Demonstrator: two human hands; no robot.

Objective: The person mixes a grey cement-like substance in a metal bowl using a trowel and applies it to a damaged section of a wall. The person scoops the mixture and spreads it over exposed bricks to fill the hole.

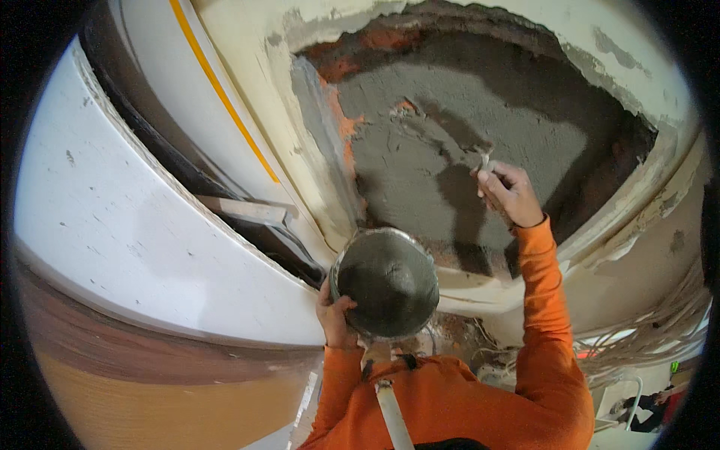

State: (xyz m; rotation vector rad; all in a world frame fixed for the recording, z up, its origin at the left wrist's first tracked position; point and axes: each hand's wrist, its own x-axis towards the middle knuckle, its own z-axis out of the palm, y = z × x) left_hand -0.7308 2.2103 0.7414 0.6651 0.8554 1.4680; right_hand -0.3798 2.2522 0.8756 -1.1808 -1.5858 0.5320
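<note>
My right hand [512, 193] is closed on the pale handle of a small tool [486, 160], right of centre; its visible length runs roughly up the frame, but I can't make out its far end against the grey. Behind it, mortar [397, 176] coats most of the recess: well along, I judge, with bare brick [347, 126] left at upper left. Lower centre, my left hand [335, 318] grips a bucket [386, 229] of mix.

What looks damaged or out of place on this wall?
Upper left of the right hand, an orange-red patch interrupts the grey mortar. Around the mortar, the pale wall has a ragged, broken edge.
</note>
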